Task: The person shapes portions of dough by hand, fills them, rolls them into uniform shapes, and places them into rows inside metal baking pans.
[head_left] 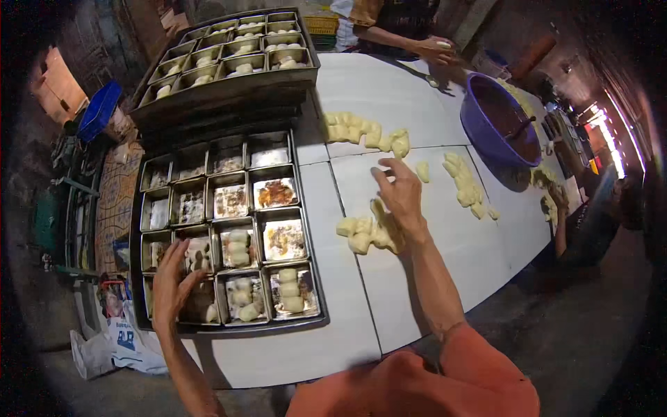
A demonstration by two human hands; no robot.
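Observation:
My left hand (172, 283) rests over the front left pans of a dark tray of square baking pans (300, 191), fingers stretched out, with no dough visible in them. Rows of small dough rolls (290, 290) lie in several of the nearer pans. The farther pans show bare, stained bottoms. My right hand (401, 194) hovers above the white table (333, 292), fingers apart and nothing seen between them. Just below it sits a cluster of pale dough pieces (365, 233). Past its fingertips lies another row of dough pieces (354, 130), with one single piece (422, 172) to the right.
A raised stack of pan trays (229, 87) holding dough stands behind my tray. A purple basin (479, 132) of brown filling sits at the right, near more dough pieces (464, 184). A co-worker's hands (436, 50) are at the far edge; another person's hand (558, 198) reaches in from the right.

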